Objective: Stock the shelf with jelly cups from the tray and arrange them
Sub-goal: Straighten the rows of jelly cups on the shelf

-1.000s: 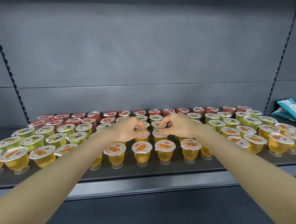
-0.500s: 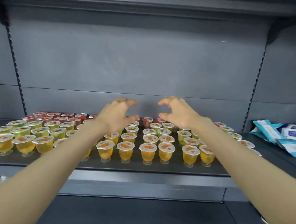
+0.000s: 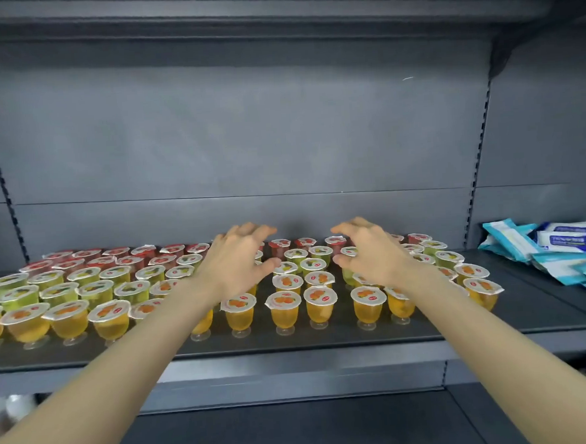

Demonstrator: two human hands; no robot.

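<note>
2 hands in view, both empty. Left hand (image 3: 236, 263) and right hand (image 3: 372, 256) hover over the middle of the stock, set apart from each other, fingers spread and loosely curved, gripping nothing. Can't tell if any fingertip touches a lid.

Jelly cups (image 3: 320, 302) all stand upright on the shelf (image 3: 530, 313), packed in rows side by side across most of its width. 3 colour bands:
- orange cups (image 3: 283, 308): front rows; about 12 visible in the front row, the arms cover some
- green cups (image 3: 97, 292): middle rows
- red cups (image 3: 142, 253): back rows, against the rear panel

Full total not countable; forearms and hands hide a block in the centre. Each cup is clear, on a small foot, filled with jelly and sealed with a fruit-print lid.

Right end of the shelf: loose pile of blue-and-white packets (image 3: 567, 242), well apart from the cups, count unclear.
</note>
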